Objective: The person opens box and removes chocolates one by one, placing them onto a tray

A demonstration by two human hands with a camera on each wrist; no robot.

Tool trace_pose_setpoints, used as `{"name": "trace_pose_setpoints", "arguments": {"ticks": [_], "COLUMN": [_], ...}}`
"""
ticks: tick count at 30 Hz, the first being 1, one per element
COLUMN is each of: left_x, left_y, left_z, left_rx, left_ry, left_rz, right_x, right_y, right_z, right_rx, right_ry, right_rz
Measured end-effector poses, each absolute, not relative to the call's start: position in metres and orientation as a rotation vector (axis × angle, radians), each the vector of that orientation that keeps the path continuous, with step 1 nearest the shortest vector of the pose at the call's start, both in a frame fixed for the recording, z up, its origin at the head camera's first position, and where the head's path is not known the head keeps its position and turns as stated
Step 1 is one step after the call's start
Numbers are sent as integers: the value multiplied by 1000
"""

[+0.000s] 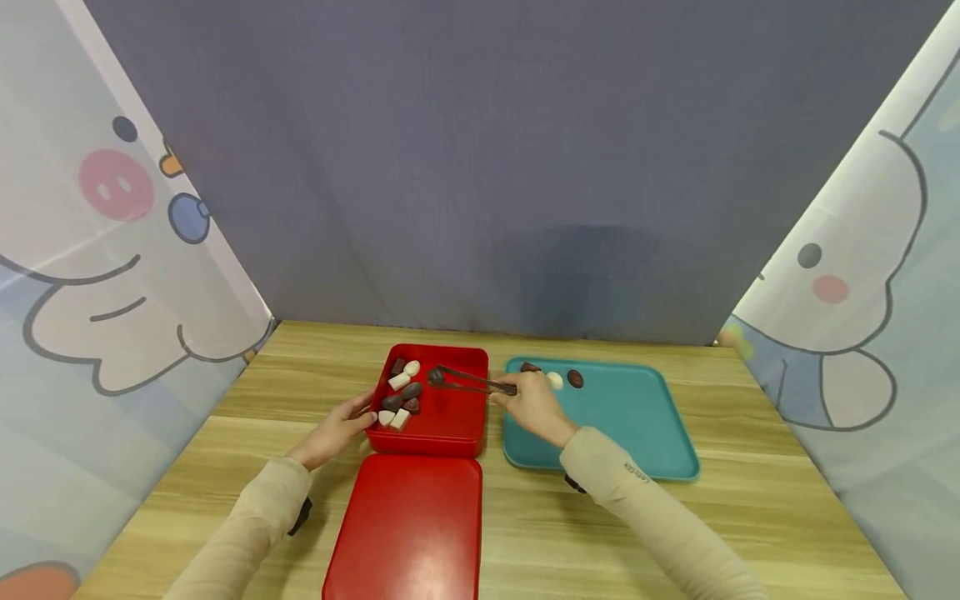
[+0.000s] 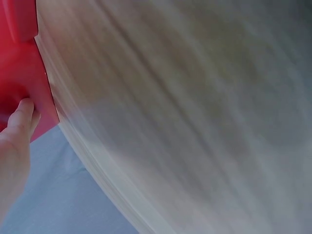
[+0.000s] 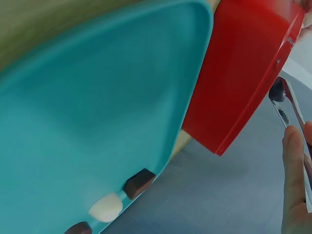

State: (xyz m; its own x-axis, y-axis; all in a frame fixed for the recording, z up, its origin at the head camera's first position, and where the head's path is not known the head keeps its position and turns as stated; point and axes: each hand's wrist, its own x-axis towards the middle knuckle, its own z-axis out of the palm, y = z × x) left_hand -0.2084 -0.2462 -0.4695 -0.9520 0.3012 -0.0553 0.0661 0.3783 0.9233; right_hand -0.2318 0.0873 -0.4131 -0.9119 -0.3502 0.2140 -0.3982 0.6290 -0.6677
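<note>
My right hand (image 1: 534, 408) grips a pair of metal tongs (image 1: 467, 376). Pinched between the tong tips is a dark chocolate (image 1: 436, 377), held over the red box (image 1: 457, 417); the right wrist view shows this dark chocolate (image 3: 277, 90) at the tips too. Several white and dark brown chocolates lie along the box's left side, among them a white block (image 1: 400, 419) and a dark oval one (image 1: 412, 390). My left hand (image 1: 339, 431) rests against the box's left wall, its extended fingers (image 2: 20, 116) touching the outside.
A teal tray (image 1: 622, 417) lies right of the box, with a brown chocolate (image 1: 575, 378), a white one (image 1: 555, 380) and a brown block (image 3: 139, 183) along its far edge. In front of the box lies a red lid (image 1: 420, 517). A grey curtain (image 1: 465, 167) hangs behind the table.
</note>
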Motion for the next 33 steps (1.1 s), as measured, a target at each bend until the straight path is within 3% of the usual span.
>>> {"name": "trace_pose_setpoints", "arguments": {"ticks": [33], "left_x": [-206], "left_y": [-248], "left_z": [-468], "left_rx": [312], "left_ry": [2439], "left_rz": [1577], "right_x": [-205], "right_y": [146], "right_z": [-400], "right_rx": [465], "right_ry": [-2774], "right_rz": [1176]}}
